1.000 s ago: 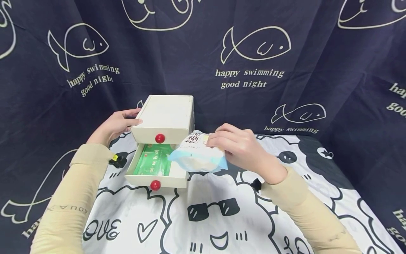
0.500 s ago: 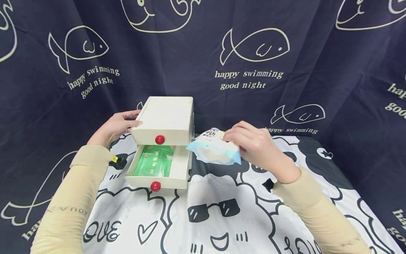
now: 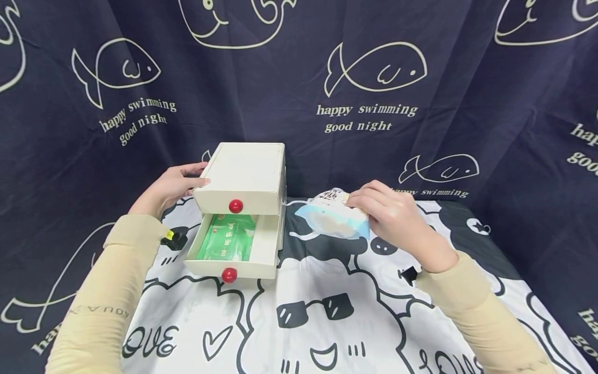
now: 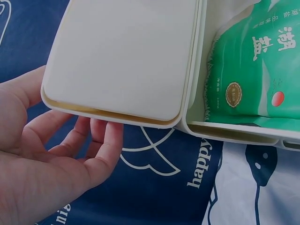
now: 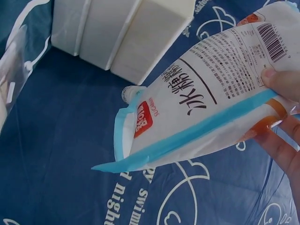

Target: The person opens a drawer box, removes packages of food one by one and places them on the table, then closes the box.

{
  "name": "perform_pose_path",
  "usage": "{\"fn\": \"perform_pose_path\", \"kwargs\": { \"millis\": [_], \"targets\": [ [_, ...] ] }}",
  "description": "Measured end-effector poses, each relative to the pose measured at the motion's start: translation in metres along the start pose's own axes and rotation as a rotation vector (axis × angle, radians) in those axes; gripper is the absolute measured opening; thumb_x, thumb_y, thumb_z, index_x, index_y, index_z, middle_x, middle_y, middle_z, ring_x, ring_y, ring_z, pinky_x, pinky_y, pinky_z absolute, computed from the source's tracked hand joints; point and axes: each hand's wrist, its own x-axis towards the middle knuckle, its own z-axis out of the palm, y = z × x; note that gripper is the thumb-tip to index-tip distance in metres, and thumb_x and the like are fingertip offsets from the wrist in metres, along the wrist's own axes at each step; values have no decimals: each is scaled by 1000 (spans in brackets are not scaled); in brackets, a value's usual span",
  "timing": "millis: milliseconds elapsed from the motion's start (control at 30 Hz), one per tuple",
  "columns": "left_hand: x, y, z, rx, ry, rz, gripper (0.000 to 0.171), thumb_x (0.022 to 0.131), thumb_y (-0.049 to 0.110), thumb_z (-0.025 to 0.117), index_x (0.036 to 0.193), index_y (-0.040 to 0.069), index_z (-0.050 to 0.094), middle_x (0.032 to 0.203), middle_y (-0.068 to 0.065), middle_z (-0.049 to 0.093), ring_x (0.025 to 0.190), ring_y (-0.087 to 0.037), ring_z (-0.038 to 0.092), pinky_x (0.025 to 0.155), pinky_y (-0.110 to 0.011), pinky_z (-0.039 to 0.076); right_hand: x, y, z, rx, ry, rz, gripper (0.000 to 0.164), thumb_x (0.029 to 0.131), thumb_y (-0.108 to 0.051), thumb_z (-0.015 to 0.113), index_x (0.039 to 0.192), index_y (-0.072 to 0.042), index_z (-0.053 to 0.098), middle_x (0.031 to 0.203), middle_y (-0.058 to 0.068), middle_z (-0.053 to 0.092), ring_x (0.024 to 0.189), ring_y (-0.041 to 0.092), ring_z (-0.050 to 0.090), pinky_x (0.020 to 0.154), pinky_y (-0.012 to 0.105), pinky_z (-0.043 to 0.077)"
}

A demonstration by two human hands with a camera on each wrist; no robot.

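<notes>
At the left side of a small white drawer cabinet (image 3: pixel 247 163), my left hand (image 3: pixel 169 189) rests its fingers on the side edge; in the left wrist view they are spread and lightly bent. Inside the pulled-out lower drawer (image 3: pixel 266 249) lies a green packet of salt (image 3: pixel 226 239). To the right of the cabinet, my right hand (image 3: pixel 390 218) pinches a white and light blue bag of rock sugar (image 3: pixel 331 213) between thumb and fingers. The right wrist view shows the bag (image 5: pixel 206 79) tilted, its printed back and barcode towards the camera.
A red knob (image 3: pixel 235 206) marks the pushed-in upper drawer, and another red knob (image 3: pixel 229 275) the lower one. A white cloth (image 3: pixel 289 343) with black cartoon drawings covers the table. Behind hangs a navy curtain (image 3: pixel 261 93) printed with fish.
My right hand has carried the bag of rock sugar to the right, away from the open lower drawer, showing more of the drawer's right side. My left hand stays at the cabinet.
</notes>
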Motion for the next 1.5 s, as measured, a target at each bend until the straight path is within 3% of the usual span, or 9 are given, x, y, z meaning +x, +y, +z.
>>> {"fn": "perform_pose_path", "kwargs": {
  "millis": [333, 600, 1033, 1500],
  "targets": [
    [1, 0, 1, 1, -7, 0, 68, 90, 17, 64, 148, 12, 31, 150, -14, 30, 129, -28, 34, 106, -48, 33, -15, 12, -5, -75, 5, 20, 30, 85, 6, 41, 85, -9, 68, 83, -3, 69, 76, 17, 62, 43, 30, 43],
    [3, 0, 0, 6, -13, 1, 69, 90, 18, 65, 149, 12, 30, 153, -12, 28, 131, -27, 33, 107, -49, 32, -28, 24, -8, -104, 4, 52, 29, 80, 8, 45, 85, -9, 68, 84, -2, 69, 77, 18, 62, 47, 33, 46],
    [2, 0, 1, -17, -12, -6, 69, 89, 18, 65, 149, 13, 30, 152, -12, 28, 131, -27, 33, 107, -47, 32, -52, 47, -13, -173, -60, 83, 33, 75, 10, 42, 87, -8, 67, 89, 0, 69, 79, 22, 61, 50, 35, 47],
    [1, -2, -1, -15, -6, -5, 69, 90, 18, 65, 149, 15, 30, 149, -13, 29, 130, -26, 34, 107, -47, 32, -89, 78, -11, -248, -109, 157, 31, 70, 8, 47, 87, -8, 67, 88, 0, 68, 79, 21, 61, 42, 36, 43]
  ]
}}
